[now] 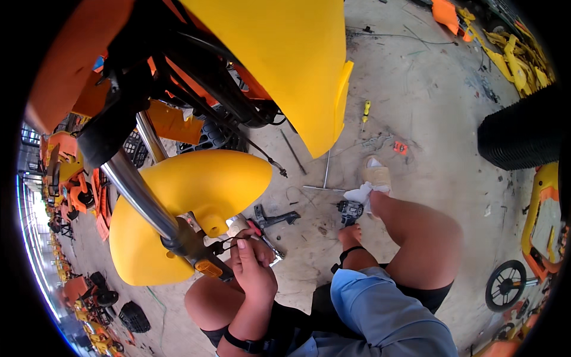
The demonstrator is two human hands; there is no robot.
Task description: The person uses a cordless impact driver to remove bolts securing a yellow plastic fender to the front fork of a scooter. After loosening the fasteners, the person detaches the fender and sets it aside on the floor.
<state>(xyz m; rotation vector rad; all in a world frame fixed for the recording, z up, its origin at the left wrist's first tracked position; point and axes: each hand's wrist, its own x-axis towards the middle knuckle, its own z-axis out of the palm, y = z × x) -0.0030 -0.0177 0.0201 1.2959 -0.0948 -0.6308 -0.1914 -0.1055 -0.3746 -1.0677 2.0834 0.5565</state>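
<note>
At the lower end of a chrome fork leg point(140, 196), my left hand point(253, 265) is closed, its fingers pinched around a thin black cable point(223, 242). The rounded yellow fender point(196, 178) sits beside that fork, and an orange reflector point(207, 268) is fixed to the fork's lower end. My right hand point(350, 234) grips a grey and black cordless drill point(350, 209), held low near my right foot. On the floor past my left hand lies a black bracket-like part point(276, 218), with a red-handled tool point(254, 228) beside it. My fingers partly hide the cable's end.
A large yellow body panel point(285, 59) hangs overhead. A T-handle wrench point(326, 175) and a yellow screwdriver point(366, 110) lie on the concrete floor. At the right are a stack of black parts point(520, 131) and a black wheel point(505, 285). Orange and yellow parts crowd the left.
</note>
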